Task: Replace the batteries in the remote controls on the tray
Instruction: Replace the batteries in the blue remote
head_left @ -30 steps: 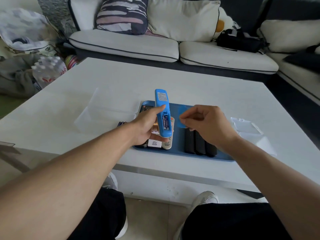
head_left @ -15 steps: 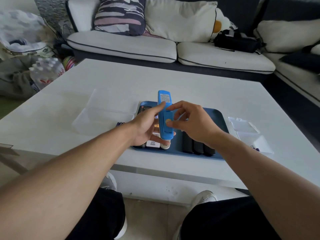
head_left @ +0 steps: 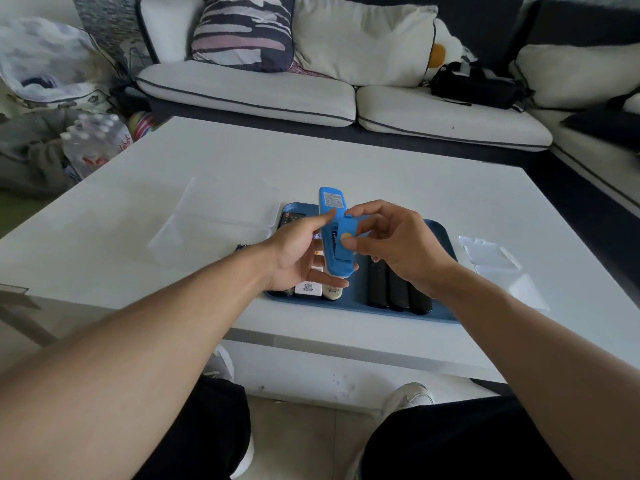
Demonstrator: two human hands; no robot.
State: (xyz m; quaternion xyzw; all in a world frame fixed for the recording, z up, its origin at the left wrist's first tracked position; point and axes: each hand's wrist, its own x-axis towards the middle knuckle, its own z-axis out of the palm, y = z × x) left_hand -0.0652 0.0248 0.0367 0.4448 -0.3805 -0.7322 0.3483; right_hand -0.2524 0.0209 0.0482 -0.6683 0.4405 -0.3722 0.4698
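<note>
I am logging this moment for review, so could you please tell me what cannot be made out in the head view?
- Blue remote: whether the cover is fully seated; the right hand hides its edge.
- Label print: too small.
- Remotes on the tray: the left hand covers the pale ones; the right wrist covers the black ones.
- Battery count: mostly hidden by the cover.

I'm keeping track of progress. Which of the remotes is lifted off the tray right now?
The blue remote. It is held up between the left hand and right hand, back side facing up, while the black remotes lie on the blue tray.
</note>
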